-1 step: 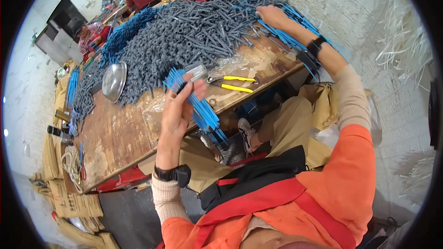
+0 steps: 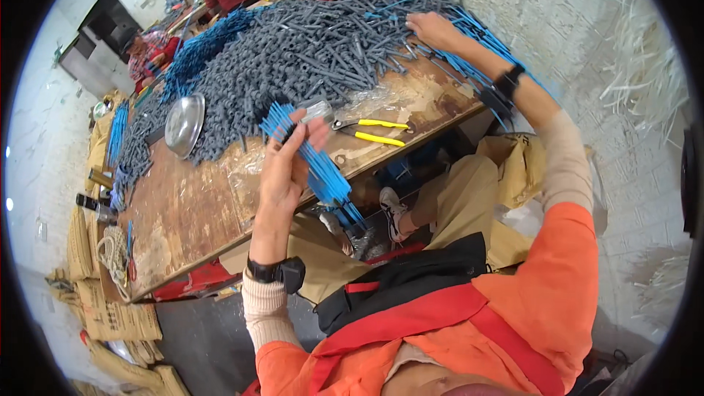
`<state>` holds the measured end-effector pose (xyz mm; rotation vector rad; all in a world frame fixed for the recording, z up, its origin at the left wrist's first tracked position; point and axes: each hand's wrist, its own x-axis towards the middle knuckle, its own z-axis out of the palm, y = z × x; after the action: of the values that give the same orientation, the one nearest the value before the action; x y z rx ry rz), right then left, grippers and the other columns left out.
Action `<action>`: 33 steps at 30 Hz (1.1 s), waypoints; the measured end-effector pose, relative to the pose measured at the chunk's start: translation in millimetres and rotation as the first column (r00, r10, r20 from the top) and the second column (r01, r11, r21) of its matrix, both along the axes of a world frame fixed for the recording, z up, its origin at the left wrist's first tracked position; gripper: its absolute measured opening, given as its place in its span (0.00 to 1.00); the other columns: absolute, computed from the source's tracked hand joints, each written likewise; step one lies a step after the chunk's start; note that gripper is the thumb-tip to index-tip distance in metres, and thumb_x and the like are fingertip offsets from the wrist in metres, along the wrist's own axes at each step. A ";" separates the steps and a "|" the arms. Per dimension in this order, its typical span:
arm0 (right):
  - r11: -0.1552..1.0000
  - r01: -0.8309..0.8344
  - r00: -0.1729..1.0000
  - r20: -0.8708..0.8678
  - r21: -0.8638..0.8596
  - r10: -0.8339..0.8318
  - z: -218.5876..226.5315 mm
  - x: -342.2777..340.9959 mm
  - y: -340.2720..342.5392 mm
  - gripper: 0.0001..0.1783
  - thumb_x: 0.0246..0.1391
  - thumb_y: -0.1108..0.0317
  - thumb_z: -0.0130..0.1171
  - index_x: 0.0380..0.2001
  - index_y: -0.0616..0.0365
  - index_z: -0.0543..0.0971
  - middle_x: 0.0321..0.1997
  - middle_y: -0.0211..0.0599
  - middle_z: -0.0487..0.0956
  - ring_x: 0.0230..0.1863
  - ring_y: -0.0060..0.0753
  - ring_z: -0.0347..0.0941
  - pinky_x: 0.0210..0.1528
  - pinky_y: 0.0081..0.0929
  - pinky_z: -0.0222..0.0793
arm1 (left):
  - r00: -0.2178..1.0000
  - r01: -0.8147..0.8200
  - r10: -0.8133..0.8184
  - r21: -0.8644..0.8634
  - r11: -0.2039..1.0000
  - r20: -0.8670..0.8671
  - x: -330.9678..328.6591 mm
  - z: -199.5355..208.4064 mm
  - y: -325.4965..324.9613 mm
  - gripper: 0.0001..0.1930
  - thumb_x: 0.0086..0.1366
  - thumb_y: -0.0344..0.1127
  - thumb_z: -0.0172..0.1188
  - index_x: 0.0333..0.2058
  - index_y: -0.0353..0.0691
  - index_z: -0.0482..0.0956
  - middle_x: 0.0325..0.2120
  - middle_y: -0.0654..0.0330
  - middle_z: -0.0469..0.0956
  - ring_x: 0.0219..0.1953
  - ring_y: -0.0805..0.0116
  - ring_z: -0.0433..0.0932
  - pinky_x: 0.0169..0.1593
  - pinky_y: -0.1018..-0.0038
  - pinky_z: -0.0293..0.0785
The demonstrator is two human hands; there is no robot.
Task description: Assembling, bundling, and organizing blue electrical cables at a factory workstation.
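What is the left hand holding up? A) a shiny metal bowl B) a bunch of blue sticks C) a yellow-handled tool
B: the left hand grips a bunch of blue sticks, while the yellow-handled tool and metal bowl lie on the table.

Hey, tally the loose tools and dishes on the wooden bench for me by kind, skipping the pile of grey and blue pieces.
Yellow-handled pliers: 1
Round metal bowl: 1
Bundle of blue strips in the left hand: 1
Total: 3
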<state>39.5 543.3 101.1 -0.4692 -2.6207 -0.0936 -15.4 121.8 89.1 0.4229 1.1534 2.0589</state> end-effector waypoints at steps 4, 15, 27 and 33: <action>0.863 -0.471 0.855 -0.336 -0.185 0.394 21.4 26.3 -111.1 0.18 0.58 0.61 0.56 0.46 0.61 0.77 0.38 0.47 0.81 0.37 0.46 0.78 0.41 0.34 0.72 | 0.990 -0.144 0.141 0.159 0.977 0.030 -14.4 -2.9 9.7 0.17 0.67 0.32 0.56 0.52 0.35 0.69 0.45 0.48 0.77 0.47 0.59 0.78 0.49 0.66 0.78; 0.373 -0.412 0.869 -0.235 -0.831 0.436 16.3 62.4 -270.3 0.11 0.57 0.65 0.57 0.39 0.61 0.79 0.35 0.46 0.80 0.37 0.48 0.77 0.41 0.35 0.71 | 0.975 -0.203 0.219 0.239 0.950 -0.044 12.7 -3.7 -10.2 0.15 0.65 0.28 0.58 0.49 0.36 0.70 0.38 0.51 0.79 0.36 0.64 0.81 0.42 0.69 0.81; 0.771 -0.615 0.782 -0.007 -0.167 0.623 -74.5 65.3 -231.9 0.13 0.56 0.63 0.55 0.41 0.59 0.76 0.35 0.47 0.76 0.40 0.47 0.74 0.41 0.40 0.69 | 0.988 -0.027 0.042 0.096 0.995 -0.150 99.1 1.5 -81.8 0.13 0.65 0.25 0.56 0.49 0.33 0.70 0.40 0.48 0.79 0.41 0.58 0.81 0.48 0.66 0.79; 0.934 -0.324 0.937 -0.082 0.147 0.338 -132.9 47.4 -191.5 0.15 0.51 0.61 0.59 0.40 0.57 0.76 0.41 0.44 0.74 0.46 0.49 0.70 0.46 0.45 0.68 | 0.920 -0.006 -0.001 -0.018 1.000 -0.391 92.9 -5.8 -54.6 0.14 0.67 0.26 0.54 0.51 0.31 0.71 0.42 0.48 0.79 0.44 0.60 0.80 0.50 0.68 0.77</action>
<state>86.9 351.9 -31.7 0.0186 -2.5291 -0.1258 77.5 67.2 83.3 0.8543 1.4014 2.0169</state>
